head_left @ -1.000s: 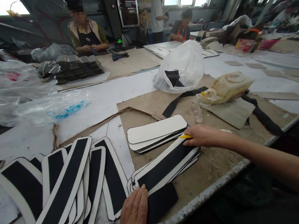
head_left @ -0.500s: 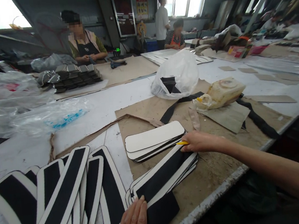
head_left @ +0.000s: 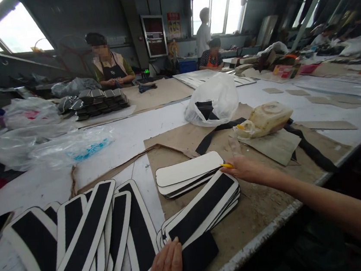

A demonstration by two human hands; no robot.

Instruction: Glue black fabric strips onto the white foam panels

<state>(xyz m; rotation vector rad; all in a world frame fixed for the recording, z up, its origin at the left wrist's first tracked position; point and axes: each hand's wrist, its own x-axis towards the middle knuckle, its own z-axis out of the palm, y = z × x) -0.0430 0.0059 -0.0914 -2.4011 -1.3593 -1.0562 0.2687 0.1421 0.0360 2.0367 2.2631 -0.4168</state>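
Note:
In the head view my right hand (head_left: 239, 169) is closed on a small yellow tool (head_left: 226, 165), its tip pointing left; the exact kind is unclear. That hand hovers by the upper end of a fanned stack of white panels, whose top panel (head_left: 204, 202) carries a black strip. Fingers outstretched, my left hand (head_left: 167, 267) lies at the stack's lower end, beside a black sheet (head_left: 199, 255). Just behind is a pile of plain white panels (head_left: 189, 169) with rounded corners. More black-striped white panels (head_left: 82, 242) overlap at the left.
A yellowish plastic container (head_left: 270, 118) lies on its side at the right. Behind the panels stands a clear plastic bag (head_left: 214, 101) with black pieces inside. Brown board (head_left: 261, 213) covers part of the table. Across it, a person (head_left: 112, 69) sits near stacked dark pieces (head_left: 101, 102).
My right hand has drawn back slightly from the top panel, uncovering the upper end of its black strip. The whole view has shifted a little; my left hand stays at the stack's lower end.

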